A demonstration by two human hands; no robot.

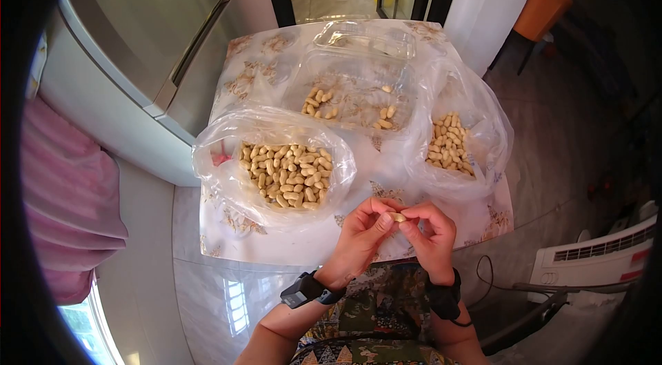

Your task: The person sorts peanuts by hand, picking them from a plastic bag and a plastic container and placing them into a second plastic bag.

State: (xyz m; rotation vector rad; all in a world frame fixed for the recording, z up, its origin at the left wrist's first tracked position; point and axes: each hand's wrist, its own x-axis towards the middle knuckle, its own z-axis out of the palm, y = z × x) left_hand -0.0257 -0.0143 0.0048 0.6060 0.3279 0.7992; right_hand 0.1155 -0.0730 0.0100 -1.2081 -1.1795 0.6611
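A single peanut is pinched between the fingertips of both my hands, above the front edge of the table. My left hand grips its left end with thumb and forefinger. From the other side my right hand has its thumb and forefinger closed on the same peanut. Just beyond my left hand, an open plastic bag holds a heap of unshelled peanuts. Farther right, another plastic bag contains a smaller heap of peanuts.
A clear plastic box with several peanuts in it lies between and behind the bags, its lid raised at the back. The patterned tablecloth covers the table. A fridge stands at left, an orange stool at back right, a white appliance at right.
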